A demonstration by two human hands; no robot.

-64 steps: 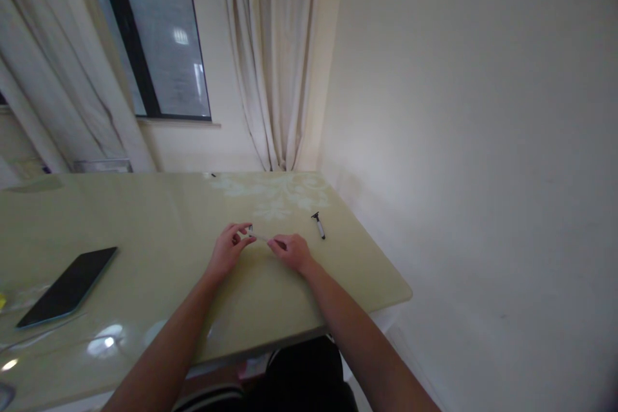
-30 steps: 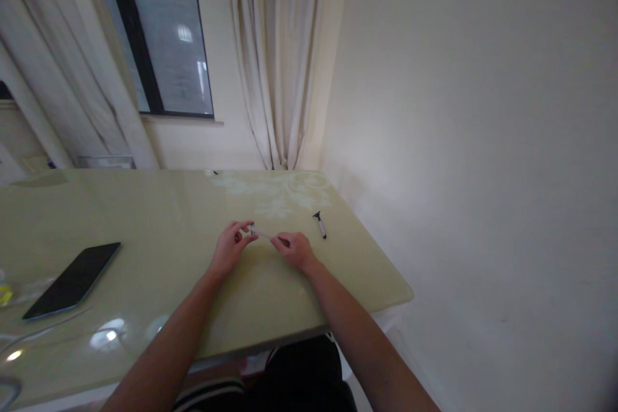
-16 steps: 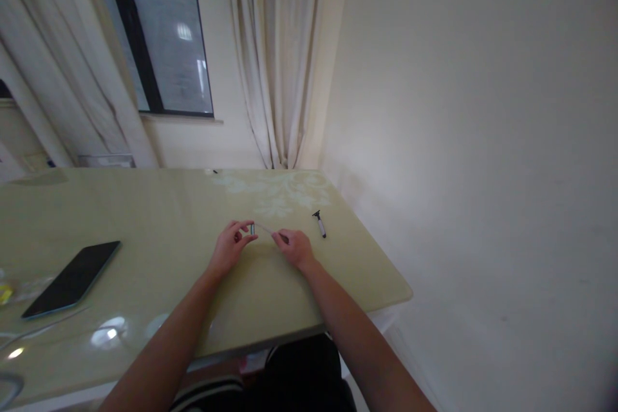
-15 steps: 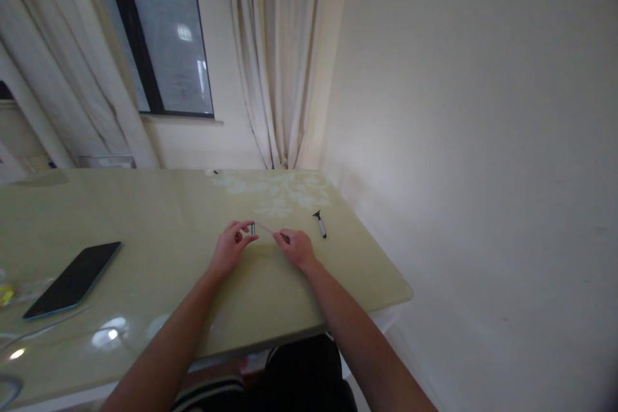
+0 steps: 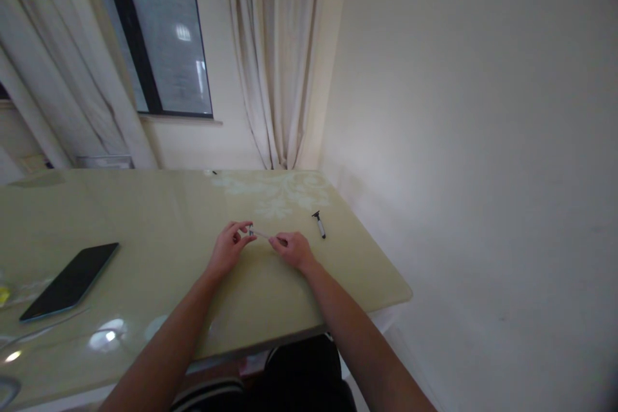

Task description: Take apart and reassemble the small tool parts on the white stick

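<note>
The left hand [image 5: 228, 248] pinches a small piece [image 5: 250, 230] between thumb and finger; the right hand [image 5: 293, 250] grips a thin pale stick [image 5: 262, 234], its tip at the piece, both over the table [image 5: 159, 219] between its near and far edges. A razor [image 5: 320, 226] lies near the right edge.

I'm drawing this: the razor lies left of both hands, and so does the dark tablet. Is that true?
No, the head view shows the razor lying right of the left hand and the right hand. The dark tablet does lie left of both.
</note>
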